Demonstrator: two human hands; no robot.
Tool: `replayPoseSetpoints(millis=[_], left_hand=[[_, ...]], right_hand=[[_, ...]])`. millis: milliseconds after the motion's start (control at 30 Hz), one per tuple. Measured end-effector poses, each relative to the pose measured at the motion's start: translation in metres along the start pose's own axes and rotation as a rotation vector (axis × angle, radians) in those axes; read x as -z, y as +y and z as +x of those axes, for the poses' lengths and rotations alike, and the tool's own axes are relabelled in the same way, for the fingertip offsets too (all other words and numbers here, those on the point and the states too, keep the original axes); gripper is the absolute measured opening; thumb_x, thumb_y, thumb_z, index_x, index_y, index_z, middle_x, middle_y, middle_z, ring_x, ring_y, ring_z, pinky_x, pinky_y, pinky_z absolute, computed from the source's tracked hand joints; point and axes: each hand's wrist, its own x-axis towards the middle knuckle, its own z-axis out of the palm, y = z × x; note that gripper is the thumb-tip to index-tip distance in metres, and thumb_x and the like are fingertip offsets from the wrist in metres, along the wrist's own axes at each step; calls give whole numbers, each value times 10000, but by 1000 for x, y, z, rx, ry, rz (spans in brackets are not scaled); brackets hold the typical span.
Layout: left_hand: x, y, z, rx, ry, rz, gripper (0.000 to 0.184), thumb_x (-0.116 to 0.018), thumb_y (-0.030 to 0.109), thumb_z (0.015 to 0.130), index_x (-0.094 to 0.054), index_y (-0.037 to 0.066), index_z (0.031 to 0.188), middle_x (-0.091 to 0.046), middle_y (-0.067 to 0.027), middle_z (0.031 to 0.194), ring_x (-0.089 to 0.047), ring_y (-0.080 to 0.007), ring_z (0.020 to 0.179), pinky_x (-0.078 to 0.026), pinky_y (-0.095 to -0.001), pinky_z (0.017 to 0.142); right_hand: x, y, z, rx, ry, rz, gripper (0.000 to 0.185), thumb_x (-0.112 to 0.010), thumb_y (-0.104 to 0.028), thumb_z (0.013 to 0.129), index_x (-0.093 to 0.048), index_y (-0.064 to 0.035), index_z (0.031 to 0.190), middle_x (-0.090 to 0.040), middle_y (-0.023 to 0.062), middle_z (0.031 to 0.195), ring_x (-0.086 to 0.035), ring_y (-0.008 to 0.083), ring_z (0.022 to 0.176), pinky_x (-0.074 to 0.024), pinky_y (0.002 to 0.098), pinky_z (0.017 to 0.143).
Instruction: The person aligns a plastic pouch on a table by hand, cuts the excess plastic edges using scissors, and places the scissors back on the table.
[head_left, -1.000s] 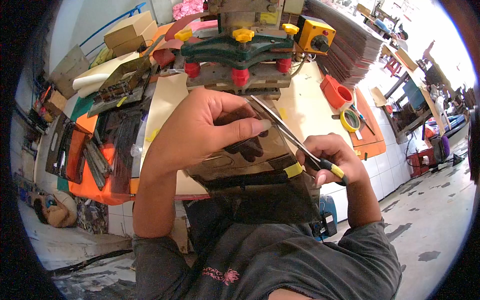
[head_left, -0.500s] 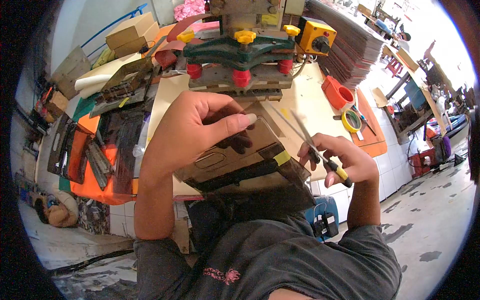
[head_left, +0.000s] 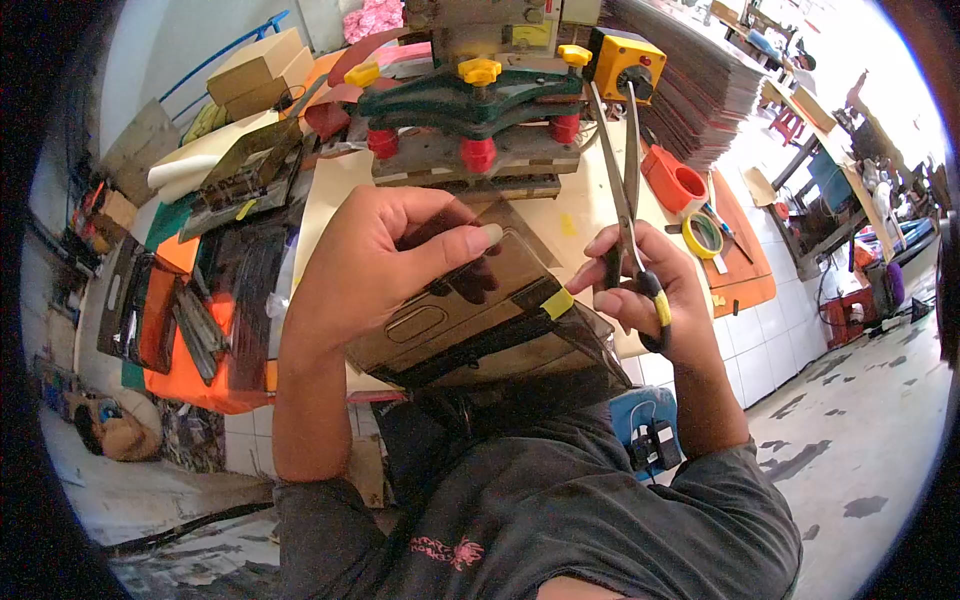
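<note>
My left hand (head_left: pixel 400 250) pinches the upper edge of a dark see-through plastic sheet (head_left: pixel 420 322), some of its fingers showing through from behind. The sheet hangs tilted in front of my chest and has an oval outline on it. A piece of yellow tape (head_left: pixel 557 304) sticks to its right part. My right hand (head_left: pixel 650 290) holds scissors (head_left: pixel 627 200) by black and yellow handles, their blades pointing up and slightly apart, clear of the sheet. The fingertips of my right hand are near the yellow tape.
Ahead stands a green press (head_left: pixel 475 100) with yellow knobs and a yellow switch box (head_left: pixel 628 68). To the right are an orange tape dispenser (head_left: pixel 672 180), a yellow tape roll (head_left: pixel 702 234) and a tall stack of sheets (head_left: pixel 690 90). Dark plastic pieces (head_left: pixel 200 325) lie at the left.
The scissors have moved away from the sheet's edge and swung upright, their blades now apart. My right hand has come closer to the yellow tape. The left hand and sheet have shifted slightly left.
</note>
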Motion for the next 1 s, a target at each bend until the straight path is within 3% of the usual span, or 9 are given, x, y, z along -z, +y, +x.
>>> replayPoseSetpoints(millis=[67, 500, 567, 700, 1000], left_hand=[[0, -1, 0, 2, -2, -7, 209, -721, 191, 892, -705, -17, 913, -696, -12, 791, -618, -62, 716, -492, -234, 666], [-1, -4, 1, -26, 19, 34, 205, -716, 198, 894, -710, -6, 917, -699, -12, 779, -618, -58, 699, -489, -232, 652], [-1, -5, 1, -27, 23, 44, 205, -715, 198, 894, -711, -6, 918, -699, -12, 784, -616, -56, 703, -488, -231, 655], [-2, -5, 1, -34, 21, 16, 205, -713, 200, 895, -710, -5, 916, -699, -11, 791, -612, -51, 718, -483, -227, 661], [-3, -9, 3, -59, 64, 30, 193, -705, 190, 899, -709, -3, 918, -697, -13, 790, -610, -52, 727, -482, -232, 673]], right_hand=[[-4, 7, 4, 77, 23, 34, 430, -774, -68, 824, -534, -41, 1179, -703, 118, 1001, -663, 159, 956, -512, 290, 844], [-23, 3, 13, 88, 65, 28, 413, -757, -26, 818, -535, -41, 1165, -681, 82, 943, -660, 141, 923, -519, 284, 826], [-26, 1, 13, 50, 95, 58, 405, -747, 19, 781, -556, -33, 1134, -672, 61, 939, -645, 105, 883, -503, 233, 797], [-25, 6, 13, 66, 89, 43, 407, -755, -17, 814, -537, -48, 1155, -680, 69, 913, -653, 127, 877, -512, 268, 794], [-28, 3, 13, 26, 127, 139, 427, -774, -30, 770, -561, -48, 1140, -671, 47, 912, -627, 92, 850, -482, 217, 763]])
